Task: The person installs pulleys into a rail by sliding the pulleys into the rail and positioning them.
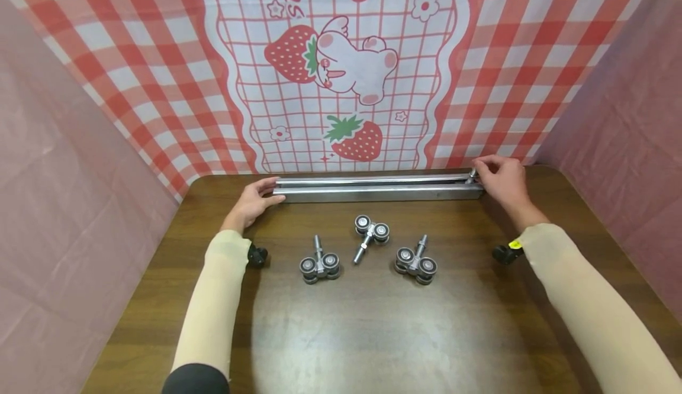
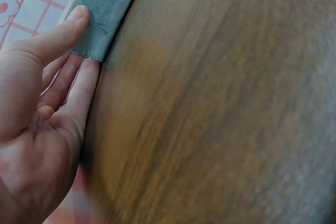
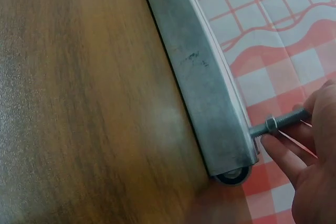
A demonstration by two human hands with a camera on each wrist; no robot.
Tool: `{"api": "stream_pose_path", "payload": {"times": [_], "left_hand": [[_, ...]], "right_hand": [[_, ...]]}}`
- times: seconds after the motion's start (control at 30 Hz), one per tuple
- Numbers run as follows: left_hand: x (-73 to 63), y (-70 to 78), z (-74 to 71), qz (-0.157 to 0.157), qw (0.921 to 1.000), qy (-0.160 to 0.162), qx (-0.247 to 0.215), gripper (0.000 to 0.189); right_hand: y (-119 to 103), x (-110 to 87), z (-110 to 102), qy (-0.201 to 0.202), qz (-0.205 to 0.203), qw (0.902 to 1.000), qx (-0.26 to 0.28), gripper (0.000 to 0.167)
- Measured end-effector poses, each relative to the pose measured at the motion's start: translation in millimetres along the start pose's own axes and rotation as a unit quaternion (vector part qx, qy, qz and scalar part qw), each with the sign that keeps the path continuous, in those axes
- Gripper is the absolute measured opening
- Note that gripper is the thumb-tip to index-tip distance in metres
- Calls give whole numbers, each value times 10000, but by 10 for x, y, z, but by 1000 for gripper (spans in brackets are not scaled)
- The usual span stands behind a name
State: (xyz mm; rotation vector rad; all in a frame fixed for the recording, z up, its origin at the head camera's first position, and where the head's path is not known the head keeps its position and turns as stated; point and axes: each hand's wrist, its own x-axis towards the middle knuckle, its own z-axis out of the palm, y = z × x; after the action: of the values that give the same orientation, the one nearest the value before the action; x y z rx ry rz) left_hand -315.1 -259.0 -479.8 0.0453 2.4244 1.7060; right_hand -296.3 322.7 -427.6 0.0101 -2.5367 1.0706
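A long metal track with a slot along its top lies at the table's far edge. My left hand holds its left end; in the left wrist view the thumb presses the side face and the other fingers reach around the end. At the right end, my right hand pinches the threaded bolt of a roller trolley. The bolt stands up through the slot, and one trolley wheel sticks out of the track's end. The rest of that trolley is hidden inside.
Three more roller trolleys lie on the wooden table in front of the track: a left one, a middle one and a right one. A red-and-white strawberry cloth hangs right behind the track.
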Motion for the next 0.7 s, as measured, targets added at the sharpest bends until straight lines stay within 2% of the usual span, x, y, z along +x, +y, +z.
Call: {"api": "stream_pose_path", "payload": {"times": [0.13, 0.33, 0.53, 0.7], "left_hand": [[-6, 6, -7, -6, 10000, 3, 2, 70], [-20, -10, 12, -57, 10000, -18, 53, 70], [-28, -7, 19, -38, 10000, -34, 62, 69], [-32, 16, 7, 8, 10000, 0, 51, 69]], "right_hand": [[-34, -10, 35, -150, -60, 9998, 139, 36], [-31, -42, 96, -91, -69, 9998, 183, 36], [-96, -66, 160, 185, -20, 9997, 135, 34], [-222, -40, 241, 351, 256, 9989, 177, 32]]}}
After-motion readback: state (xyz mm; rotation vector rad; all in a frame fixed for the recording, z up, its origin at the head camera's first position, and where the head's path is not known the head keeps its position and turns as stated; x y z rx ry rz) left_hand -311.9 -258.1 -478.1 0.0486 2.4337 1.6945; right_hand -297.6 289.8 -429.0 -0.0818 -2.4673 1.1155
